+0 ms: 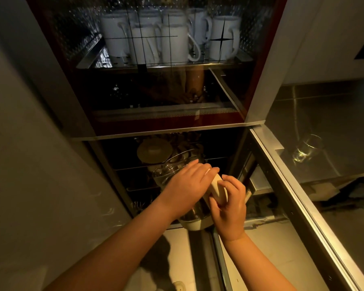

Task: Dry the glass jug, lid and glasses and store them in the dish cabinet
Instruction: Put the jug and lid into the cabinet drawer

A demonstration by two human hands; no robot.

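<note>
I hold the glass jug (172, 168) tilted at the mouth of the dish cabinet's open lower compartment (219, 143), its white base (192, 224) toward me. My left hand (186, 185) lies across the top of the glass body, fingers stretched toward the handle. My right hand (229, 204) grips the white handle (216, 186). A round beige lid (153, 151) stands on the wire rack behind the jug. One clear drinking glass (307, 149) shows in the pane of the open door at the right.
The upper compartment's glass door (156, 91) is closed, with several white mugs (172, 40) behind it. The lower door (303, 196) swings out to the right. A grey wall (29, 143) runs close on the left. Pale floor (177, 248) lies below.
</note>
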